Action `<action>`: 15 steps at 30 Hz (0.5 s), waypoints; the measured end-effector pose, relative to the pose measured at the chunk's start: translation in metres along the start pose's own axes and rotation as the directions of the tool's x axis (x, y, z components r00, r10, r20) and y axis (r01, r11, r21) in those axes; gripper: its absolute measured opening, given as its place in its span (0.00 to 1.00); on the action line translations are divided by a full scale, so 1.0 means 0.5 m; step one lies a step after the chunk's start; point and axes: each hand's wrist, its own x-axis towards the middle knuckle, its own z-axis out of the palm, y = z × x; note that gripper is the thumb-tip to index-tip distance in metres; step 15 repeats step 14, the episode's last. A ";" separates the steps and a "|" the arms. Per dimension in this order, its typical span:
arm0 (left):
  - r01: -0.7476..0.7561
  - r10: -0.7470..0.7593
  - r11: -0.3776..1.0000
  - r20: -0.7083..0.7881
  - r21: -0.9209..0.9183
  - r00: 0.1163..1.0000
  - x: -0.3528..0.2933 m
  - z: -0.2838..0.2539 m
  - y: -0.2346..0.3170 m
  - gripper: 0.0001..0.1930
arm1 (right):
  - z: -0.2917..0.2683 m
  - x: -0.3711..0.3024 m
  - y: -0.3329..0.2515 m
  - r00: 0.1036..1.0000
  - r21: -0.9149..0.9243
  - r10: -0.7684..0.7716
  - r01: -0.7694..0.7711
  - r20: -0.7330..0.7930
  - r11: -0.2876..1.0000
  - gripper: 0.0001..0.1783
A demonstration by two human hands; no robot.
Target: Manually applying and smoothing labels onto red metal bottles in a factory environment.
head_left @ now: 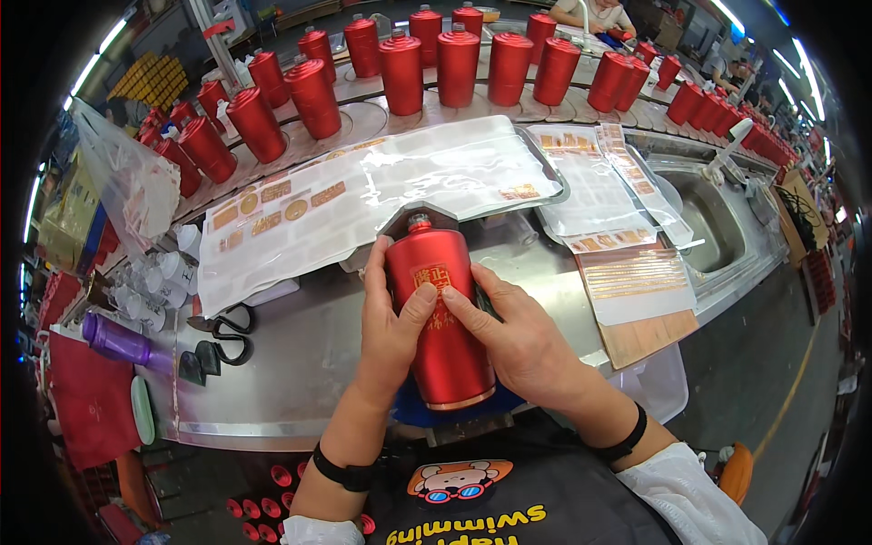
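Observation:
A glossy red bottle (442, 350) with gold characters on its front and a narrow grey neck lies tilted between my hands, its base toward me. My left hand (392, 313) wraps its left side, and my right hand (518, 336) grips its right side. Both thumbs press on the gold characters at the middle of the front and partly cover them. Behind the bottle's neck, a dark angular support (427, 211) shows at the edge of the steel bench (309, 363). Just beyond lies a clear sheet (409, 168) of gold stickers, partly used up at its left.
Several red bottles (401, 77) stand along a conveyor (363, 113) at the back. To the left are scissors (227, 331), a purple bottle (116, 338) and small cups. On the right lie sticker sheets (595, 186), a wooden board (649, 336) and a sink (713, 218). A co-worker (595, 14) sits across.

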 end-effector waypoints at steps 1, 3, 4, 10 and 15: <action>0.001 -0.001 1.000 0.001 -0.008 1.000 0.000 0.000 0.001 0.42 | 0.000 0.000 0.000 1.000 0.002 0.002 -0.002 0.002 1.000 0.34; 0.005 -0.005 1.000 0.006 -0.010 1.000 -0.001 -0.003 0.002 0.42 | -0.002 0.002 -0.003 1.000 0.000 0.005 -0.005 0.004 1.000 0.34; 0.009 -0.009 1.000 0.013 -0.011 1.000 -0.001 -0.004 0.002 0.41 | -0.003 0.003 -0.005 1.000 -0.002 0.008 -0.008 0.006 1.000 0.34; 0.004 -0.004 0.999 0.012 -0.053 1.000 -0.003 0.001 0.012 0.42 | -0.006 0.005 -0.005 1.000 0.001 0.005 -0.005 0.017 1.000 0.33; -0.015 0.015 1.000 0.035 0.000 0.999 -0.005 -0.005 0.007 0.45 | -0.003 0.003 -0.005 1.000 0.003 0.011 -0.011 0.019 1.000 0.34</action>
